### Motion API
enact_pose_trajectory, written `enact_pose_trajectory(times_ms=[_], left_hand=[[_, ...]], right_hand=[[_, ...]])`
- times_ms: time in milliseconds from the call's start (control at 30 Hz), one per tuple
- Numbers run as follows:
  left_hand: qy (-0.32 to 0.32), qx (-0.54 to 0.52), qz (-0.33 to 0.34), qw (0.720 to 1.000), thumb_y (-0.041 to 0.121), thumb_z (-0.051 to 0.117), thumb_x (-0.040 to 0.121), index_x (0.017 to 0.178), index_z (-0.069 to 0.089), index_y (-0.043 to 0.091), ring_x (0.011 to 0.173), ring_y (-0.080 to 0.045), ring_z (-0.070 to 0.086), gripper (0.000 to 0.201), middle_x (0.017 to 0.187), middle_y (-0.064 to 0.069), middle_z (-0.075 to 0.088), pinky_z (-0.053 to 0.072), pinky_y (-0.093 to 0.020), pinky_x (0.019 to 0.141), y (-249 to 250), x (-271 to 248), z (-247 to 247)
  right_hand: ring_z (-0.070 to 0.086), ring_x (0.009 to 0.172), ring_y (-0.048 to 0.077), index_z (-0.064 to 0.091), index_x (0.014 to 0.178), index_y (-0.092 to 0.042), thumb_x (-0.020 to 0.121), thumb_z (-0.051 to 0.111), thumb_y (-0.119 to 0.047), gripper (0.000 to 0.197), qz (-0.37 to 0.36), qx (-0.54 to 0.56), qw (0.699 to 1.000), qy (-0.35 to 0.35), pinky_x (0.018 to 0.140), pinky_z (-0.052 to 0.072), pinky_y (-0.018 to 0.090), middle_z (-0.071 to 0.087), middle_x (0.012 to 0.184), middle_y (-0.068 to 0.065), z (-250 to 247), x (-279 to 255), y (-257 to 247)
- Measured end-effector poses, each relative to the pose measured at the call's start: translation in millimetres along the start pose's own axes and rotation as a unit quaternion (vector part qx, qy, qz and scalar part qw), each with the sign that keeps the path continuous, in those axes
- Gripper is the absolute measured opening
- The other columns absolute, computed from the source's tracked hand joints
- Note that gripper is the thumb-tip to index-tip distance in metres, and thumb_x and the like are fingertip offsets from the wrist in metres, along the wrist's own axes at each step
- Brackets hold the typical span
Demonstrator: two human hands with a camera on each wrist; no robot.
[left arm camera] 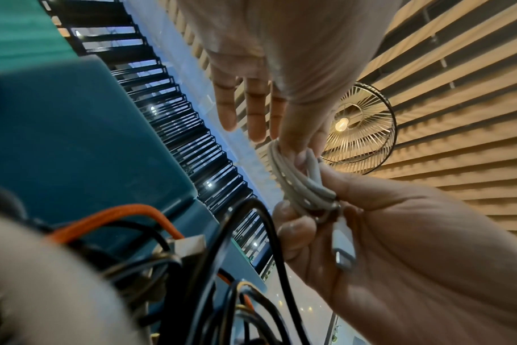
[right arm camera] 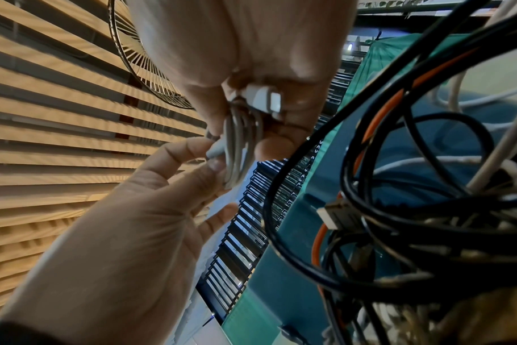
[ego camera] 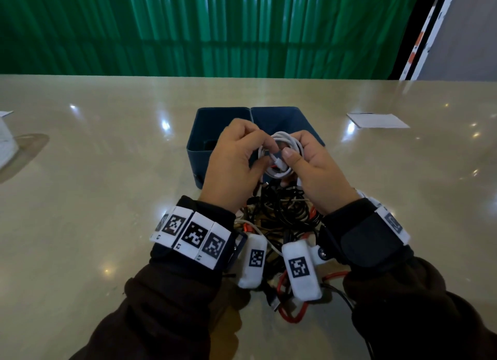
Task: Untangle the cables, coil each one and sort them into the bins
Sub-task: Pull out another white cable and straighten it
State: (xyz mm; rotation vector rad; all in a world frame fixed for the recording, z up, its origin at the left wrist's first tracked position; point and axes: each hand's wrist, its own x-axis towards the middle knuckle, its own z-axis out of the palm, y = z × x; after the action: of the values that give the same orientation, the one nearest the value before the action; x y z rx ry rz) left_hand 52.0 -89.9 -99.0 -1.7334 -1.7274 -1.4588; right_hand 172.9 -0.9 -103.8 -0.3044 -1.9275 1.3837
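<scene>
Both hands are raised just in front of the two blue bins, which stand side by side on the table, and between them they hold a white cable already wound into several loops; the left hand has its fingers curled round the near side of the coil, with a white plug lying against its palm, while the right hand pinches the far side of the loops between thumb and fingertips, its other fingers fairly straight; I judge this one cable to be nearly coiled, with only the loose end to tuck and the drop into a bin left; the larger part of the job looks undone, for a tangled heap of cables, black, orange-red and pale, lies on the table on the near side of the bins, under and between the wrists; something dark sits at the bottom of the left-hand bin, but I cannot tell whether it is a cable; the hands cover most of the right-hand bin's inside, so what it holds is unknown; the forearms and wrist cameras hide much of the heap, so the number of cables left cannot be counted; the wrist views show the heap only as blurred strands close to the lens
</scene>
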Motion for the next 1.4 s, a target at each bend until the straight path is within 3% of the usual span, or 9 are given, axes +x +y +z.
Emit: enact_pose_trajectory(times_ms=[200,333,567,800,967,1100,1200,1300,1400], left_hand=[[-0.051,0.102,0.039,0.993,0.0,0.068,0.071,0.083,0.064,0.013,0.091,-0.025,0.048,0.018,0.097,-0.006,0.053,0.045,-0.041,0.072,5.1,0.6,-1.9],[-0.074,0.126,0.044,0.988,0.012,0.063,0.073,0.085,0.068,0.014,0.091,-0.031,0.051,0.013,0.1,-0.009,0.058,0.048,-0.048,0.068,3.1,0.2,-2.8],[-0.085,0.134,0.045,0.986,0.018,0.069,0.069,0.081,0.069,0.014,0.086,-0.031,0.051,0.012,0.091,-0.008,0.057,0.047,-0.049,0.066,-0.5,2.0,-5.0],[-0.049,0.053,0.059,0.996,0.023,0.057,0.082,0.086,0.067,0.011,0.086,-0.024,0.048,0.016,0.092,-0.007,0.051,0.044,-0.044,0.07,0.2,2.9,-5.5],[-0.029,-0.127,0.019,0.991,0.018,0.05,0.092,0.088,0.058,0.013,0.088,-0.01,0.045,0.01,0.094,-0.009,0.043,0.038,-0.016,0.077,12.5,-0.8,2.5],[0.036,-0.176,-0.04,0.983,0.023,0.044,0.096,0.089,0.056,0.022,0.082,-0.017,0.055,0.014,0.091,-0.011,0.054,0.044,-0.024,0.074,9.1,-3.1,3.8],[0.052,-0.231,-0.119,0.964,0.019,0.039,0.099,0.09,0.055,0.016,0.069,-0.013,0.059,0.019,0.083,-0.013,0.06,0.047,-0.021,0.064,14.1,-5.2,5.0],[0.055,-0.338,-0.191,0.92,0.014,0.034,0.102,0.088,0.055,0.011,0.058,-0.009,0.056,0.026,0.068,0.004,0.061,0.048,-0.021,0.055,16.5,-4.7,4.5],[0.059,-0.408,-0.241,0.879,0.013,0.031,0.103,0.085,0.055,0.013,0.051,-0.007,0.05,0.03,0.061,0.008,0.058,0.047,-0.023,0.054,15.7,-2.7,3.5]], right_hand=[[0.051,0.063,0.008,0.05,0.096,-0.018,0.089,0.042,-0.027,0.015,0.004,-0.013,1.0,0.001,0.051,0.044,0.023,0.055,0.08,0.001,-0.5,1.3,3.7],[0.051,0.063,0.008,0.051,0.095,-0.02,0.089,0.042,-0.028,0.014,-0.002,-0.039,0.999,0.004,0.049,0.043,0.021,0.055,0.079,0.0,-0.3,0.7,5.2],[0.049,0.065,0.005,0.049,0.094,-0.023,0.09,0.041,-0.026,0.009,-0.063,-0.166,0.984,0.012,0.058,0.043,0.029,0.052,0.078,-0.007,-1.6,1.8,4.2],[0.05,0.067,0.003,0.047,0.1,-0.016,0.095,0.042,-0.022,0.01,-0.087,-0.166,0.982,0.033,0.059,0.041,0.02,0.053,0.083,-0.008,-2.8,1.1,2.2],[0.046,0.062,0.001,0.048,0.09,-0.024,0.098,0.047,-0.018,0.01,-0.063,-0.103,0.992,0.023,0.055,0.038,0.017,0.051,0.077,-0.007,-3.5,2.3,1.7],[0.047,0.065,0.004,0.048,0.096,-0.016,0.093,0.041,-0.027,0.013,-0.073,-0.103,0.992,0.022,0.059,0.042,0.026,0.05,0.079,-0.006,4.7,1.1,0.9],[0.049,0.073,0.005,0.046,0.098,-0.011,0.092,0.041,-0.024,0.016,-0.083,-0.111,0.99,0.014,0.069,0.044,0.03,0.051,0.082,-0.007,10.7,-0.7,0.3],[0.046,0.069,0.008,0.045,0.098,-0.012,0.092,0.041,-0.023,0.013,-0.099,-0.14,0.985,0.014,0.064,0.041,0.03,0.048,0.078,-0.005,10.0,-1.0,-0.4],[0.046,0.063,0.01,0.046,0.099,-0.015,0.093,0.042,-0.023,0.011,-0.093,-0.156,0.983,0.016,0.057,0.041,0.029,0.048,0.077,-0.002,9.3,-1.0,-0.5]])
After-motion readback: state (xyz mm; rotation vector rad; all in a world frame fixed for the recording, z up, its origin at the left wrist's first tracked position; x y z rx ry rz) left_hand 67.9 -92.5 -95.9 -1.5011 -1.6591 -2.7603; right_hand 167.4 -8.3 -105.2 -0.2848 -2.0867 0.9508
